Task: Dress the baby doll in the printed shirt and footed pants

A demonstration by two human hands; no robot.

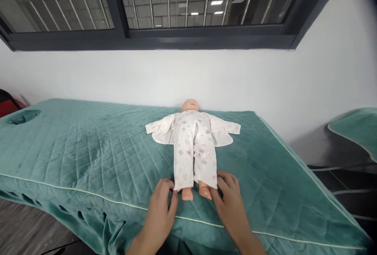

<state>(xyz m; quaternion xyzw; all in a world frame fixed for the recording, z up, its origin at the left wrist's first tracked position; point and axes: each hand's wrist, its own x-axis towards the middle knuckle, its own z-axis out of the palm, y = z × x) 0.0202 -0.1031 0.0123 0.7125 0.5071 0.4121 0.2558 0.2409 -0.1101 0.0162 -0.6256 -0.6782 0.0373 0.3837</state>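
Observation:
A baby doll (190, 105) lies on its back on the green quilted bed, head toward the wall. Patterned white trousers (196, 149) cover its legs and body, and a white jacket (225, 127) spreads out to both sides beneath. Both doll feet (187, 194) stick out of the trouser cuffs. At the left cuff, my left hand (161, 204) pinches the hem between thumb and finger. My right hand (229, 196) grips the hem of the other cuff, close to the doll's foot.
The bed (88, 149) has a face hole (23, 116) at its far left and a pale piped front edge. Behind stands a white wall (118, 74) under a barred window (188, 3). A green-covered stool or seat (357, 129) is at the right.

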